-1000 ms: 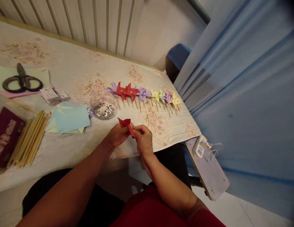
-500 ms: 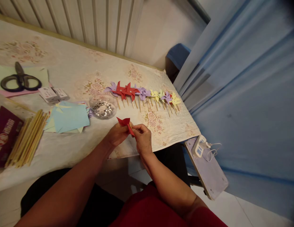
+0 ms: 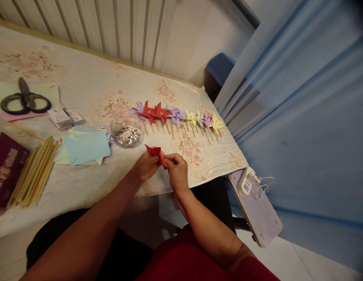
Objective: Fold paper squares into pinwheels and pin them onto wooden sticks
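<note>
A red paper pinwheel (image 3: 153,151), its blades partly folded, is held between my hands above the table's front edge. My left hand (image 3: 146,166) is closed on its left side. From the right, my right hand (image 3: 177,170) pinches the pinwheel; its fingertips are partly hidden, and I cannot make out whether a stick is in them. Just beyond my hands stands a clear round dish (image 3: 128,133) of small shiny metal pins. Behind it, a row of finished pinwheels (image 3: 177,114) in red, purple and yellow lies on wooden sticks.
To the left are cut paper squares (image 3: 89,146), a bundle of wooden sticks (image 3: 35,171), a dark red box (image 3: 7,169), small white boxes (image 3: 60,117) and black-handled scissors (image 3: 25,100). A power strip (image 3: 246,180) sits on a stool at the right, by a blue curtain (image 3: 310,128).
Both hands have shifted very slightly to the right with the red pinwheel, which is turned a little. The things on the table stay where they were.
</note>
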Demonstrator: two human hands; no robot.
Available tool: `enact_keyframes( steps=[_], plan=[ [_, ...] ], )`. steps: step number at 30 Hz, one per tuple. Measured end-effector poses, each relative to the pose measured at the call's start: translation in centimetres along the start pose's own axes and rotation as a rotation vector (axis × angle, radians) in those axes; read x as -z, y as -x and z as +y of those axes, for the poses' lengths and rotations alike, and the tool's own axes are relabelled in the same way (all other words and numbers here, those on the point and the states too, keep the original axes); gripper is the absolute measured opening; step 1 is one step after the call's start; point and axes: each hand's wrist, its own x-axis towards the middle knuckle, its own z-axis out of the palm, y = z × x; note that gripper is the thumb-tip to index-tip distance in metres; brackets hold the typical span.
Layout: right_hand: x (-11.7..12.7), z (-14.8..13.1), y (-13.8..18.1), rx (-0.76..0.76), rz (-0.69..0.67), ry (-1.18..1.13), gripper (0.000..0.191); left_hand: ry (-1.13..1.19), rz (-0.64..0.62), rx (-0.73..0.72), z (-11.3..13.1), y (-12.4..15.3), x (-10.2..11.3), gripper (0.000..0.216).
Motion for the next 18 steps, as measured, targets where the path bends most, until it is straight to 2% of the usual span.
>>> enact_keyframes(
  steps=[18],
  plan=[
    [-0.13,0.06,0.31,0.021,0.02,0.02,0.008,0.005,0.002,0.004,0.21,-0.09,0.45,0.027]
  ],
)
